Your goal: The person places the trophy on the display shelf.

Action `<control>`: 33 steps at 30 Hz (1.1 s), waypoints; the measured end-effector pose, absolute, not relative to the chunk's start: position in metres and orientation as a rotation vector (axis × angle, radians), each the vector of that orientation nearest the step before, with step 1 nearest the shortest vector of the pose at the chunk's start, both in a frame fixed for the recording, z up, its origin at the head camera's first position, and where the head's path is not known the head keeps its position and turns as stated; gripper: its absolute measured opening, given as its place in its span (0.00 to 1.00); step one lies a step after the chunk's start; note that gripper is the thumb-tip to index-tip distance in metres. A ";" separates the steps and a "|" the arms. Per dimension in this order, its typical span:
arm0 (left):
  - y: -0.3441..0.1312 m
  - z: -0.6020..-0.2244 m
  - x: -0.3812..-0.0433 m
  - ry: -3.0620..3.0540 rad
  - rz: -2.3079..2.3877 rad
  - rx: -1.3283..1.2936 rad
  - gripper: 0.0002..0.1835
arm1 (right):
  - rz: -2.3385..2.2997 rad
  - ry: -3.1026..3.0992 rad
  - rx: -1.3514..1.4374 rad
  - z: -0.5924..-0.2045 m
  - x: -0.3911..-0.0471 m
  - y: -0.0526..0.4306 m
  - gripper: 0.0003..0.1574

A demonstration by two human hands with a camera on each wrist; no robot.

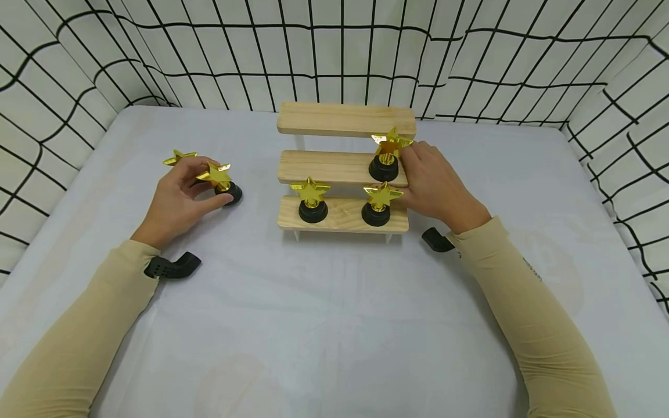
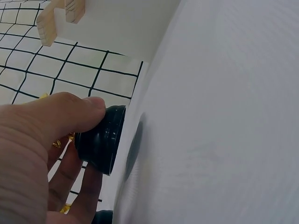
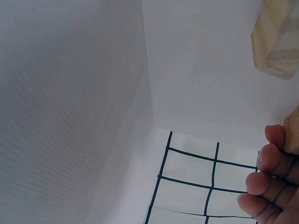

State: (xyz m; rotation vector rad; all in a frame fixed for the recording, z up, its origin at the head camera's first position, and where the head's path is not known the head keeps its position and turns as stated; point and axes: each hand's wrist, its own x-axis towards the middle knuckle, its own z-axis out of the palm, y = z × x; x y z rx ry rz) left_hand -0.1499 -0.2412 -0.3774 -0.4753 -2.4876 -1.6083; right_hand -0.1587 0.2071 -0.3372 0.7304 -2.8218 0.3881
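Observation:
My left hand [image 1: 180,194] holds a small gold star trophy [image 1: 216,173] by its round black base [image 2: 103,137], thumb on one side and fingers on the other, close over the white cloth. A second star trophy [image 1: 179,157] stands just behind that hand, mostly hidden by it. My right hand [image 1: 434,183] grips the right end of the middle board of a three-step wooden display stand [image 1: 324,166]; fingertips [image 3: 268,156] show at the board's end. Beside these fingers a star trophy [image 1: 384,168] stands on the middle board. On the lowest board are two more trophies, left [image 1: 312,210] and right [image 1: 376,215].
The top board [image 1: 345,119] of the stand bears nothing. White cloth [image 1: 334,325] covers the table. Black wire grid panels [image 1: 342,52] fence the back and both sides.

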 end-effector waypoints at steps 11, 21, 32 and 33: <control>-0.237 -0.367 -0.147 -2.530 -1.537 -0.463 0.38 | 0.399 -2.834 0.727 -0.335 -0.160 0.205 0.44; -0.232 -0.353 -0.142 -2.538 -1.488 -0.531 0.37 | 0.381 -2.852 0.713 -0.334 -0.160 0.206 0.45; -0.224 -0.328 -0.143 -2.525 -1.348 -0.619 0.37 | 0.373 -2.858 0.729 -0.335 -0.160 0.206 0.43; -0.223 -0.325 -0.143 -2.523 -1.354 -0.620 0.37 | 0.373 -2.856 0.730 -0.335 -0.160 0.206 0.43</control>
